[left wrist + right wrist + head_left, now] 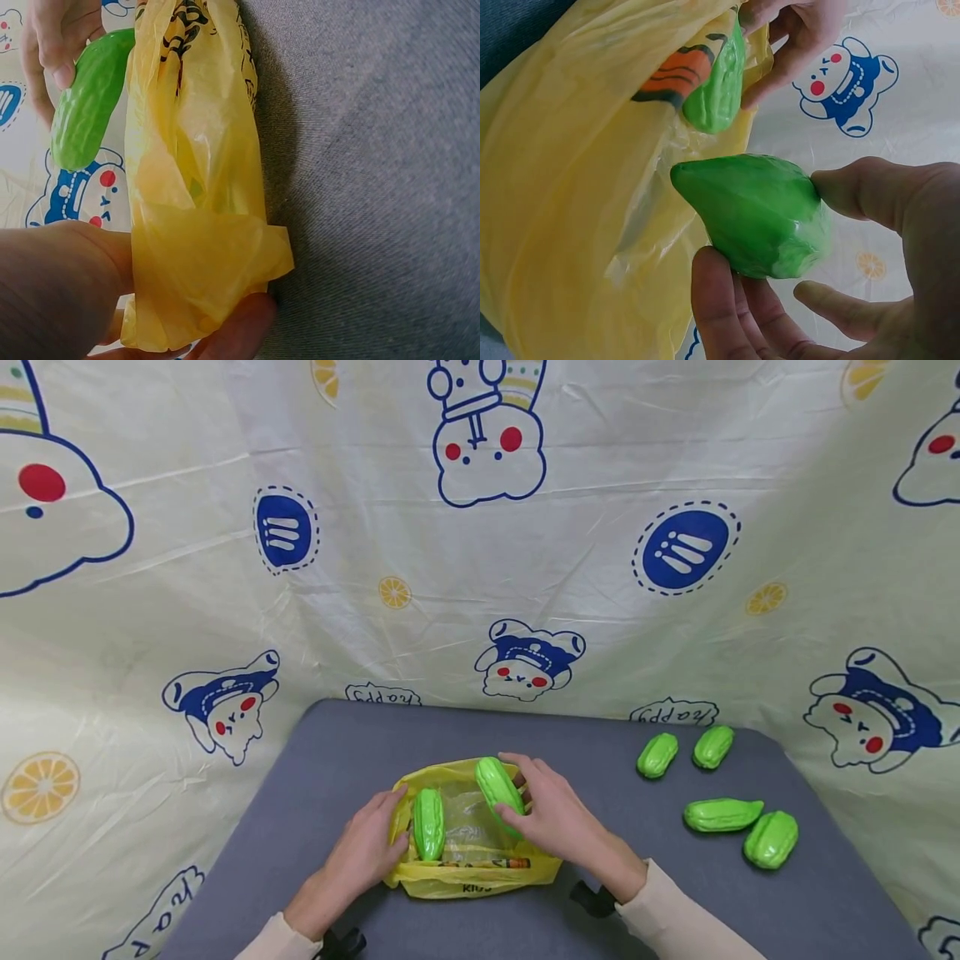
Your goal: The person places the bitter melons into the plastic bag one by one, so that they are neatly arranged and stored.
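Note:
A yellow plastic bag (472,883) with printed lettering lies with its mouth spread wide. My left hand (369,842) grips the bag's left side, thumb at the inner edge and fingers around the outside. One green toy cucumber (429,827) rests inside the bag, near that hand. My right hand (558,818) holds another green toy cucumber (754,214) between thumb and fingers, over the right part of the bag's mouth. Its pointed end faces the bag in the right wrist view. The surface of both looks ridged and glossy.
On the right of the grey table (600,893) lie several more green toy cucumbers, a pair farther back (657,755) and a pair nearer (722,815). A white printed curtain (585,568) hangs behind the table and along its sides.

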Tool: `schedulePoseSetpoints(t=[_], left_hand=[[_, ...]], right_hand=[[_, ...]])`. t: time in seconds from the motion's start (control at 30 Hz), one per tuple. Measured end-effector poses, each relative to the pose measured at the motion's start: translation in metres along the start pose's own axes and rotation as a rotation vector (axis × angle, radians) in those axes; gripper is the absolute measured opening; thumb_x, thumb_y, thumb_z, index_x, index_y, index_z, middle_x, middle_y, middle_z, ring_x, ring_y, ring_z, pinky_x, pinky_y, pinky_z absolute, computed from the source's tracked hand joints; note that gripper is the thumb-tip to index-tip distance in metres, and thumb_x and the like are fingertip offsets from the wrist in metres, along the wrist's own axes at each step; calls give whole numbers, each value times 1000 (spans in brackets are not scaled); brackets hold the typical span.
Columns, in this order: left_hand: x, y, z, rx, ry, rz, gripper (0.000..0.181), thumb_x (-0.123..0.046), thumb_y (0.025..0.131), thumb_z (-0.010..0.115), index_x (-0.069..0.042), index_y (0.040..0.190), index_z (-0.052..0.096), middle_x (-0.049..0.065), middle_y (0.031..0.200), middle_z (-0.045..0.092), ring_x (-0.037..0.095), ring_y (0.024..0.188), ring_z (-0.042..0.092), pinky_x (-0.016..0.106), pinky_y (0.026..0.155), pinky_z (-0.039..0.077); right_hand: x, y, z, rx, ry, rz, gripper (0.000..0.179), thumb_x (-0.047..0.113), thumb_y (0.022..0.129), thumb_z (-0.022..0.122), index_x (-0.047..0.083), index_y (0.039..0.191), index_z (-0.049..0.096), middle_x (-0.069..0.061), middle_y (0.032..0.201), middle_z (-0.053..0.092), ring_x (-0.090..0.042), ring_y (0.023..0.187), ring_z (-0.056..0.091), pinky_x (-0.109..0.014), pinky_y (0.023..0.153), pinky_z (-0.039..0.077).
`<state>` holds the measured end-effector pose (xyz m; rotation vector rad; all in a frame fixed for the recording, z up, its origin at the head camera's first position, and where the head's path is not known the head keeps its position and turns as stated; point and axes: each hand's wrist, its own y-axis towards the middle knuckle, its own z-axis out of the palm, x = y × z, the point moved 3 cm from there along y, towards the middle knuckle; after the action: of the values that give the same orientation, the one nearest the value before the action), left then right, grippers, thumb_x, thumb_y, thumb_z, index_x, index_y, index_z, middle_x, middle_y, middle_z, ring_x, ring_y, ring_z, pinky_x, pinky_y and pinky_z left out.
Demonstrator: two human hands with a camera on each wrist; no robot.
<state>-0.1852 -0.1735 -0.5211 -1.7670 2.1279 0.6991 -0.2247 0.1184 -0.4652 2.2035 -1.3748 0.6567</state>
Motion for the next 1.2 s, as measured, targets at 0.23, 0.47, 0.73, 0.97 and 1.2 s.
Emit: schedulePoseSetpoints(t=[0.23,0.47,0.73,0.97,1.2], left_hand=[[-1,1,-1,20,-1,-7,73,-4,97,86,2,165,61,26,155,71,48,140,73,65,114,63],[-3,-1,-1,3,8,12,74,-3,98,84,4,166,59,28,155,70,49,139,73,65,113,63],[-4,-4,-1,23,1,-6,75,-4,98,84,3,168,58,28,156,69,48,140,73,65,113,63],[-5,-4,-3,12,7,10,75,-4,98,84,4,167,58,30,155,69,50,139,73,66,112,63],[-7,-4,-3,32,6,-2,75,-4,98,84,4,168,57,30,157,68,50,140,72,66,113,62]], right_hand=[[1,1,6,18,-3,24,75,27,104,89,16,171,56,-4,120,72,-15,106,71,-34,81,64],[4,3,10,29,0,23,75,28,104,89,17,170,57,-5,123,74,-17,109,71,-34,81,64],[8,3,15,83,24,23,78,30,105,87,12,173,52,-9,123,78,-13,100,74,-29,77,65],[9,8,20,115,36,25,81,31,106,86,15,177,49,-10,126,79,-15,99,76,-34,79,66],[9,10,20,143,29,43,83,32,106,86,18,178,46,-8,121,78,-13,97,75,-37,82,66]])
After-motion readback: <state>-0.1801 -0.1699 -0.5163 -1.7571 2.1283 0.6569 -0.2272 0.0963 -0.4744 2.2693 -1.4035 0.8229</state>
